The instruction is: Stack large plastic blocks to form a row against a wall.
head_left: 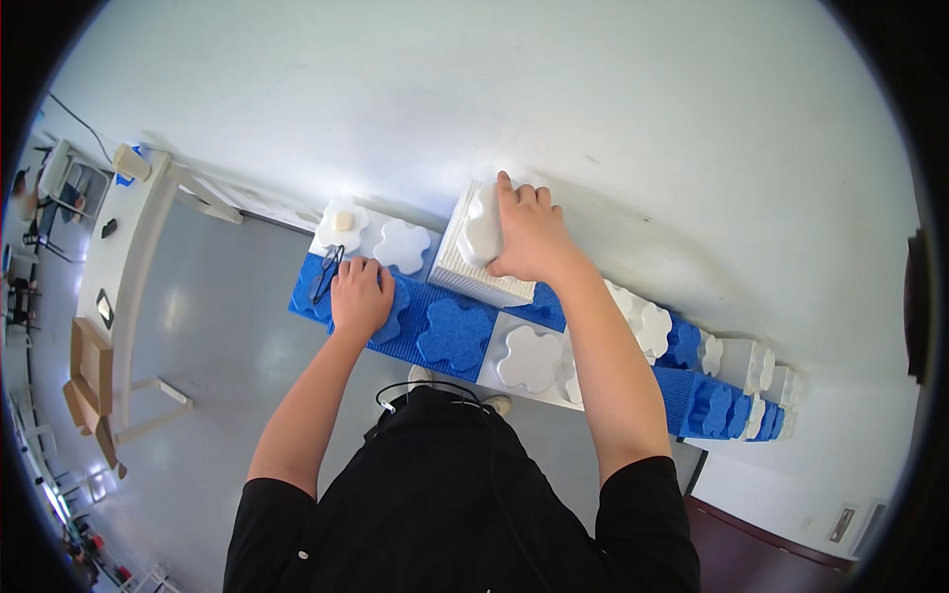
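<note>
A large white building block with ribbed sides stands higher than the blocks around it, close to the wall. My right hand grips the flower-shaped stud on its top, thumb on the near side and fingers at the far side. On the left, my left hand lies over a stud of a blue block, fingers spread and slightly bent. Right beside its fingers rests a pair of dark-framed glasses. Another blue stud and a white block are in the near row.
White studs line the back row, one bearing a small cream round piece. More blue and white blocks continue to the right. At left stand a long white table and an open cardboard box. A pale wall rises behind.
</note>
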Action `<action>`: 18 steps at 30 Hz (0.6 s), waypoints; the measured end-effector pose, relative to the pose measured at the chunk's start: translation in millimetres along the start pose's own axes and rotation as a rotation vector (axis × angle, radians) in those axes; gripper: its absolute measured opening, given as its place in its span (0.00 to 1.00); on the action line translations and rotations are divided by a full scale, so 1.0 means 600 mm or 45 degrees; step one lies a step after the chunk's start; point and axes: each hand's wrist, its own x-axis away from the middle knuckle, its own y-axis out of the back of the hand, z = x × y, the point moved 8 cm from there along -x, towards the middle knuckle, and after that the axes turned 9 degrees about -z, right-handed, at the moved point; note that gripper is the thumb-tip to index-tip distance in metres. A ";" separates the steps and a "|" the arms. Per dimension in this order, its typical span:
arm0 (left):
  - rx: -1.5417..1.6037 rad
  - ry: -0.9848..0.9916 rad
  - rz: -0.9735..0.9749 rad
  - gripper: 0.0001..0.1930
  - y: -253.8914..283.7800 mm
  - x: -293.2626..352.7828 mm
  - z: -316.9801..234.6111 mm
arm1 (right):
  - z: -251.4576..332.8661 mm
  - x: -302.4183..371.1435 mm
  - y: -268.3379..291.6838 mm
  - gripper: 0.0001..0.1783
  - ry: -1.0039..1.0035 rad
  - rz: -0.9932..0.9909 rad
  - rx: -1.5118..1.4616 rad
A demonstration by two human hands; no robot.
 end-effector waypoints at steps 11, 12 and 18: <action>0.003 0.000 -0.001 0.14 -0.001 -0.002 -0.001 | 0.002 0.007 0.028 0.74 -0.019 -0.005 0.048; 0.006 -0.007 0.000 0.14 -0.001 -0.002 -0.002 | 0.004 0.011 0.040 0.73 -0.014 -0.029 0.041; -0.013 0.003 0.009 0.14 0.000 -0.001 0.001 | 0.024 0.077 0.171 0.70 0.068 -0.391 0.045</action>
